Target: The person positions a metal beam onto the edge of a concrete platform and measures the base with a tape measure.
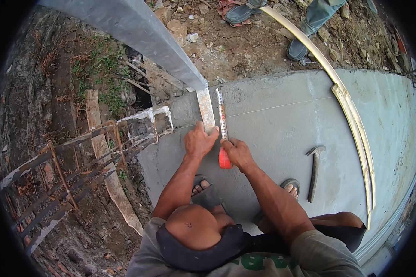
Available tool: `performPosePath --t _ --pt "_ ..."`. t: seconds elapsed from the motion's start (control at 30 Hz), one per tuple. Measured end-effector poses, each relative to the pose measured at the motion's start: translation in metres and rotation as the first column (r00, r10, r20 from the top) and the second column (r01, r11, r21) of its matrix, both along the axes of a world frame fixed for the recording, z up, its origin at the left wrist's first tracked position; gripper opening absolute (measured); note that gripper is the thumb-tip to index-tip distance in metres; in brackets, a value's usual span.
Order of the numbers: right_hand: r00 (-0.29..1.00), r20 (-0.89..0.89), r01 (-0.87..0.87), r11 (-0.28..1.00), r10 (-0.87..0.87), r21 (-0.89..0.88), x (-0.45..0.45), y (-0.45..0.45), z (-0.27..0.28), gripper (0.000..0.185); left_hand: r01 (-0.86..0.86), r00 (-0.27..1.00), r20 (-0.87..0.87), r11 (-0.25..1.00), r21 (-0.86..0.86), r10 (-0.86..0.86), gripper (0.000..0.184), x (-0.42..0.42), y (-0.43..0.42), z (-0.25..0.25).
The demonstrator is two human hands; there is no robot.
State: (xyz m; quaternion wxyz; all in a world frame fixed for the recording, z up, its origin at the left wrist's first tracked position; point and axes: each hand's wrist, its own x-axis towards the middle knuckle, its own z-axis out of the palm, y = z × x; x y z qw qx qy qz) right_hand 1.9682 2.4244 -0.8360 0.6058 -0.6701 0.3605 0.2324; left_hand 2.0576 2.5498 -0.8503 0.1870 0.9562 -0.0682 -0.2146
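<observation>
On the near end of a short whitish board rests my left hand, its fingers closed round the edge. The board lies against the foot of a grey metal post. Just to the right, my right hand is wrapped round a red tape measure. The tape's white blade is pulled out, away from me, beside the board and roughly parallel to it. A thin string crosses the concrete to the right of the tape.
A hammer lies on the concrete slab. Long thin golden strips curve along its right. Another person's shoes stand beyond the slab. At left are a rusty rebar cage, a plank and rough ground.
</observation>
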Motion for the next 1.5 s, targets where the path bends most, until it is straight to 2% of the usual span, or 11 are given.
performPosePath --t 0.3,0.53,0.6,0.73,0.9,1.33,1.5 --pt "0.997 0.042 -0.061 0.994 0.065 -0.092 -0.003 0.004 -0.006 0.044 -0.011 1.0 0.023 1.0 -0.01 0.011 0.05 -0.008 0.002 -0.015" --pt "0.997 -0.031 -0.071 0.994 0.069 -0.081 0.003 0.002 -0.007 0.043 -0.005 1.0 0.019 0.998 -0.064 0.006 0.051 -0.009 0.005 -0.015" --pt "0.997 -0.042 -0.061 0.998 0.059 -0.035 0.004 0.001 -0.01 0.043 0.017 1.0 -0.001 0.997 -0.072 -0.017 0.049 -0.009 0.008 -0.014" --pt "0.994 -0.033 -0.104 0.992 0.102 -0.073 0.004 -0.002 -0.007 0.043 0.037 0.999 0.028 0.99 -0.138 -0.033 0.043 -0.011 0.016 -0.021" --pt "0.984 -0.045 -0.179 0.973 0.175 -0.143 0.004 0.002 -0.01 0.048 0.041 0.999 0.036 0.993 -0.107 -0.038 0.039 -0.013 0.016 -0.021" --pt "0.983 -0.036 -0.183 0.972 0.179 -0.148 0.003 0.004 -0.009 0.05 0.052 0.995 0.097 0.985 -0.163 -0.036 0.042 -0.014 0.017 -0.025" --pt "0.988 -0.035 -0.152 0.973 0.148 -0.171 0.004 0.006 -0.011 0.045 0.05 0.998 0.055 0.989 -0.141 -0.043 0.04 -0.013 0.018 -0.022"
